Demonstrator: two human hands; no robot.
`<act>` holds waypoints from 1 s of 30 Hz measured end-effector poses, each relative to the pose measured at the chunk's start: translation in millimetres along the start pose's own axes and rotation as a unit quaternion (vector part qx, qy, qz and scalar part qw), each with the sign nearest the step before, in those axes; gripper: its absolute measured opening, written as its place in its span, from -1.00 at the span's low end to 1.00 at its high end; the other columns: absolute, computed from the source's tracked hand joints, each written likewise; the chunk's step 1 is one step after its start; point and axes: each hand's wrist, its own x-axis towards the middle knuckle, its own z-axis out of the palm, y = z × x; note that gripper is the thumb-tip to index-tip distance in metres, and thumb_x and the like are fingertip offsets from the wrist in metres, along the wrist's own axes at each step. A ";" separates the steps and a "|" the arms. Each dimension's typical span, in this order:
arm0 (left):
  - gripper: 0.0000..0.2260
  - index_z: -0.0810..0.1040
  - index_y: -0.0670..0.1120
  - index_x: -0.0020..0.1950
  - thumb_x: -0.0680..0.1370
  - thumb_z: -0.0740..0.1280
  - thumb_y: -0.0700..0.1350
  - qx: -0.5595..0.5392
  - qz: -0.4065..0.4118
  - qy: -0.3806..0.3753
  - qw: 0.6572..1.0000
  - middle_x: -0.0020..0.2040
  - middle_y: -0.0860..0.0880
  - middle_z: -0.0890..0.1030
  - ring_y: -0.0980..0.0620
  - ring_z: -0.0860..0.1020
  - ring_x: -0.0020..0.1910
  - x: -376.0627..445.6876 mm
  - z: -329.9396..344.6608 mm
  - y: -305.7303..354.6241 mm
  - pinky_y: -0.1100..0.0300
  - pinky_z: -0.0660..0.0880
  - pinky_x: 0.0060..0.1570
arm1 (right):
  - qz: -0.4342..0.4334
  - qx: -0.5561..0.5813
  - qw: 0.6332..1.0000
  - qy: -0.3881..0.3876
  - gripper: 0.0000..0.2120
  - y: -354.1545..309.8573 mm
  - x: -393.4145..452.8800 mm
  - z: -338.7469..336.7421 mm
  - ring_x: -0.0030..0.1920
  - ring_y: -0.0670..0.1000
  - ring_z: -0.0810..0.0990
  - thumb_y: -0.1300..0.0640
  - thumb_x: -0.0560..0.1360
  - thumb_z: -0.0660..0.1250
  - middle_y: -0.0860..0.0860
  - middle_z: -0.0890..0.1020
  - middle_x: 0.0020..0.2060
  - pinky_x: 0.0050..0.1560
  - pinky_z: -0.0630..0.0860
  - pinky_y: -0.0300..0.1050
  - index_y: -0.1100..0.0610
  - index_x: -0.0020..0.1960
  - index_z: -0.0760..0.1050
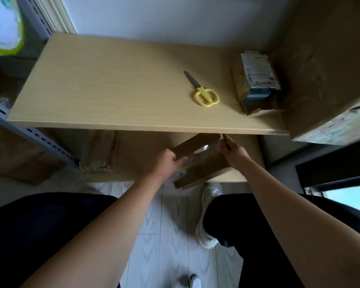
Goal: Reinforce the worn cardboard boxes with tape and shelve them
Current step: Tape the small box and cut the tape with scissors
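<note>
Seen from above, looking down past two bare forearms toward shelving. Largest in view: a big cardboard box (328, 65) filling the right side, standing at the right end of the upper shelf (116, 84), a pale wood board. Below that board, a lower shelf (137, 154) of the same pale wood, partly hidden by it.

Held between both hands at the front of the lower shelf, just under the upper board's front edge: a flat brown cardboard box (202, 161), tilted, with a glossy strip of clear tape across its top. Left hand (168, 161) curled round the box's near left edge, fingers wrapped over the side. Right hand (233, 151) gripping the far right corner, fingers bent against the cardboard, fingertips partly hidden under the upper board.

On the upper shelf, right of centre, touching or just beside the big box: a small worn carton (256, 82) with a printed label on top and a torn lower flap; contents not visible. Left of the carton and apart from it: yellow-handled scissors (203, 90), blades closed, pointing away.

On the lower shelf at left: another taped cardboard package (98, 150), blurred. Grey perforated metal upright (40, 140) at far left. Below: dark trousers, pale plank floor, one white shoe (206, 223).
</note>
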 end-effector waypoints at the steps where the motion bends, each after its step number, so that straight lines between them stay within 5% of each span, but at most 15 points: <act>1: -0.71 0.48 -0.17 -0.14 0.64 0.30 0.03 -0.006 0.005 -0.002 1.000 -0.33 -0.09 0.44 0.02 0.39 -0.41 2.1 6.4 0.1 0.21 0.27 -0.43 | -0.004 -0.021 1.000 0.011 -0.50 4.7 3.2 0.7 0.42 0.20 0.41 -0.03 0.67 0.14 0.14 0.34 0.50 0.31 0.40 -0.01 -0.05 0.58 0.15; 5: -0.69 0.43 -0.11 -0.28 0.63 0.33 -0.03 0.002 0.016 -0.014 1.000 -0.43 -0.04 0.39 0.08 0.36 -0.52 18.1 30.0 -9.7 0.26 0.24 -0.48 | -0.056 -0.138 0.984 0.099 -0.41 16.2 4.7 24.9 0.59 0.10 0.07 0.10 0.67 0.13 -0.02 -0.02 0.61 0.52 0.22 0.08 -0.02 0.62 -0.03; 8: -0.61 0.38 -0.10 -0.36 0.58 0.37 0.03 0.068 0.005 0.026 0.997 -0.39 -0.15 0.45 -0.11 0.46 -0.38 32.8 44.0 -21.8 0.12 0.37 -0.33 | -0.090 -0.179 0.979 0.028 -0.44 26.6 0.1 78.8 0.60 0.00 -0.10 -0.13 0.69 -0.07 -0.03 -0.05 0.61 0.58 -0.03 0.04 0.02 0.63 -0.05; 10: -0.54 0.32 -0.10 -0.42 0.55 0.39 0.09 0.115 0.031 0.042 0.992 -0.41 -0.20 0.46 -0.23 0.58 -0.28 44.2 48.9 -26.0 0.03 0.50 -0.25 | -0.086 -0.227 0.968 0.066 -0.40 40.1 3.3 109.0 0.60 -0.03 -0.17 -0.20 0.66 -0.22 -0.05 -0.11 0.61 0.58 -0.17 0.01 0.03 0.63 -0.12; 14: -0.53 0.35 -0.08 -0.46 0.58 0.38 0.07 0.122 0.071 -0.017 0.990 -0.59 -0.01 0.43 0.11 0.45 -0.66 52.2 39.7 -47.7 0.30 0.31 -0.63 | -0.093 -0.269 0.948 0.140 -0.33 52.8 9.4 127.3 0.60 0.00 -0.11 -0.23 0.61 -0.34 -0.03 -0.07 0.61 0.58 -0.15 0.01 0.05 0.62 -0.11; 17: -0.45 0.29 -0.10 -0.52 0.56 0.36 0.14 0.261 0.056 0.020 0.963 -0.56 -0.01 0.32 0.02 0.34 -0.56 41.4 -5.4 -84.8 0.18 0.23 -0.45 | -0.100 -0.294 0.940 0.144 -0.35 53.4 8.2 128.9 0.60 0.01 -0.15 -0.23 0.63 -0.28 0.00 -0.13 0.61 0.58 -0.17 0.02 0.06 0.62 -0.17; 21: -0.40 0.23 -0.11 -0.51 0.55 0.35 0.20 0.319 0.034 0.071 0.945 -0.51 -0.05 0.24 -0.05 0.29 -0.49 35.8 -42.2 -130.9 0.14 0.19 -0.37 | -0.071 -0.305 0.941 0.126 -0.35 43.5 12.2 128.5 0.60 0.06 -0.23 -0.18 0.66 -0.20 0.10 -0.20 0.60 0.57 -0.24 0.07 0.14 0.61 -0.25; 24: -0.45 0.34 -0.11 -0.49 0.56 0.34 0.20 0.336 0.030 0.100 0.936 -0.51 -0.03 0.35 0.00 0.36 -0.49 49.8 -31.5 -139.2 0.17 0.18 -0.44 | -0.111 -0.274 0.946 0.132 -0.38 24.6 16.8 140.9 0.59 0.05 -0.23 -0.11 0.67 -0.19 0.12 -0.17 0.60 0.58 -0.19 0.06 0.16 0.61 -0.22; 30: -0.42 0.41 -0.14 -0.44 0.51 0.32 0.32 0.269 0.059 0.102 0.956 -0.50 -0.03 0.37 -0.03 0.37 -0.50 62.6 -34.9 -175.6 0.17 0.24 -0.38 | -0.153 -0.303 0.933 0.117 -0.16 21.6 14.5 158.1 0.60 0.09 -0.23 -0.41 0.58 -0.17 0.12 -0.18 0.60 0.58 -0.18 0.13 0.14 0.62 -0.22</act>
